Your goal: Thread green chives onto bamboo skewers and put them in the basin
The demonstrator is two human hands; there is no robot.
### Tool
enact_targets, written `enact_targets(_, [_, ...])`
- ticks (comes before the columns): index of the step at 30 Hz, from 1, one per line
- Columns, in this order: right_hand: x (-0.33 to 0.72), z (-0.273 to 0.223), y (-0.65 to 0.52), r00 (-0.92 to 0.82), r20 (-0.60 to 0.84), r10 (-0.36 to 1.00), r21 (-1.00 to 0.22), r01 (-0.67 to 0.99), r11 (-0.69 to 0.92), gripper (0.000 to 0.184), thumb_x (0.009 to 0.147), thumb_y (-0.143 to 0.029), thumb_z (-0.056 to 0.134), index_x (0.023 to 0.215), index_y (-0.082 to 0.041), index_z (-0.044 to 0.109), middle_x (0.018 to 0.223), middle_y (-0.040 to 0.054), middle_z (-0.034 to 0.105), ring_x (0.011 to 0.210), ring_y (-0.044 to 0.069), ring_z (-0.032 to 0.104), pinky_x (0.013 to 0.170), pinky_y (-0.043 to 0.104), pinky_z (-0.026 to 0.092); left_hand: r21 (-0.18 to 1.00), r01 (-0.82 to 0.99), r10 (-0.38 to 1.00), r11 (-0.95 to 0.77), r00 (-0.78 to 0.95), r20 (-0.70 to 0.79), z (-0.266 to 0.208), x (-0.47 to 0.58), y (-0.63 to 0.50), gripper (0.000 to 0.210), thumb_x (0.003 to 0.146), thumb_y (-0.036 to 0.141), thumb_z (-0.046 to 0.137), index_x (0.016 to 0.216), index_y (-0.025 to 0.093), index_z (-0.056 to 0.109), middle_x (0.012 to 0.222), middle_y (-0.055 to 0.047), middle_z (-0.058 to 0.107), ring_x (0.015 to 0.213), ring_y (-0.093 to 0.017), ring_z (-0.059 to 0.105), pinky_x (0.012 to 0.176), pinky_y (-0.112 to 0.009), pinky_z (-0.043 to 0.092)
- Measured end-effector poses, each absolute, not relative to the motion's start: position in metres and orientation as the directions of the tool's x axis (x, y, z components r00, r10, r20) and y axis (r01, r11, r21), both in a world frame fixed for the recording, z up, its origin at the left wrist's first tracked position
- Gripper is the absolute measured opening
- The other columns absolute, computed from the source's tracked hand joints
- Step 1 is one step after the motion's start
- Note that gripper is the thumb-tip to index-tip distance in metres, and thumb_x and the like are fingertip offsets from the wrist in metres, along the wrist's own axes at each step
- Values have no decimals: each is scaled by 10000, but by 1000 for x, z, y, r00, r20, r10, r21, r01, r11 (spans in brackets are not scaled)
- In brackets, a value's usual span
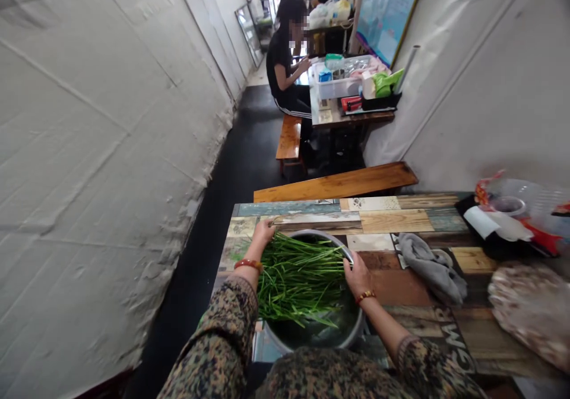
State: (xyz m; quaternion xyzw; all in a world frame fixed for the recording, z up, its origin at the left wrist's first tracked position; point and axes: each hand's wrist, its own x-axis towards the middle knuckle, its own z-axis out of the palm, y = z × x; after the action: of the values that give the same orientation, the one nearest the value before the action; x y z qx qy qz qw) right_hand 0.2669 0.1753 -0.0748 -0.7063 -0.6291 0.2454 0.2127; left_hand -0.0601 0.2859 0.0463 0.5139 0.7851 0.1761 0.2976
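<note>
We see long, thin green stalks [303, 274] heaped in a round silver metal bowl [356, 332], on a patchwork wood-patterned table [392, 221]. Our bare left hand [264, 231] has its fingers curled at the stalks' upper left; our bare right hand [357, 274] bends its fingers at the bowl's right rim. We cannot tell what either grips.

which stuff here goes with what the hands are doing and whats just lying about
In use:
- long green stalks, left hand at one end
- metal bowl under them, right hand at its rim

Apparently just lying about:
- grey cloth
- black tray
- blurred pale bundle
</note>
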Motion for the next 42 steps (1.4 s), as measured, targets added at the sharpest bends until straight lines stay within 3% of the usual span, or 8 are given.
enact_targets(5, [265,-67,183,88,-128,988,-585,798,-147,443,927,-348,378,1298,-143,506,1235,145,618,1109,246,598,922,349,463,803,476,908,359,-378,-181,79,-57,276,511,818,556,438,921,115,675,878,-138,735,768,-192,678,695,-291,495])
enact_targets(9, [267,-60,190,70,-150,986,-589,795,-146,425,923,-341,402,1290,-162,520,1253,130,615,1090,236,610,898,332,468,929,310,927,204,-366,-81,124,-57,254,436,772,534,570,853,131,716,881,-107,732,861,-200,651,816,-312,471])
enact_targets(14, [271,-57,191,47,-167,985,-612,778,-141,436,922,-354,400,1294,-161,521,1254,137,614,1061,245,616,871,345,469,946,300,934,122,-358,-7,169,-45,212,369,778,482,620,843,135,729,851,-85,724,839,-190,635,830,-311,466])
enact_targets(21, [278,-54,190,-6,-137,991,-670,737,-88,443,914,-361,392,1283,-163,537,1197,138,640,1014,241,620,851,341,462,958,245,863,151,-505,-7,207,-27,140,388,773,494,635,888,131,707,885,-90,725,842,-197,662,817,-328,519])
enact_targets(26, [279,-54,189,-14,-128,992,-704,706,-81,446,906,-357,399,1284,-172,548,1179,131,647,984,236,617,846,338,454,971,201,824,128,-567,8,234,-20,100,371,799,474,620,956,141,670,791,-60,710,712,-176,673,734,-334,557])
enact_targets(31, [281,-54,194,3,-151,989,-726,679,-113,453,900,-364,385,1269,-183,575,1119,114,675,933,225,630,820,329,470,881,416,905,225,-425,-30,206,1,94,330,835,408,569,1021,151,664,839,-60,714,759,-181,672,750,-316,539])
enact_targets(36, [299,-50,186,-22,-168,985,-751,651,-114,482,854,-381,404,1234,-162,604,1089,114,695,933,232,644,823,336,485,643,734,971,217,-97,-217,139,20,82,312,803,314,590,1070,193,695,1066,-88,711,965,-224,650,904,-343,482])
enact_targets(42, [320,-59,148,-18,-240,971,-791,584,-185,584,799,-468,417,1257,-140,573,1129,141,675,985,270,636,859,393,476,642,541,822,543,-500,-274,96,-20,82,252,799,308,543,915,177,725,913,-63,737,858,-194,671,806,-286,496])
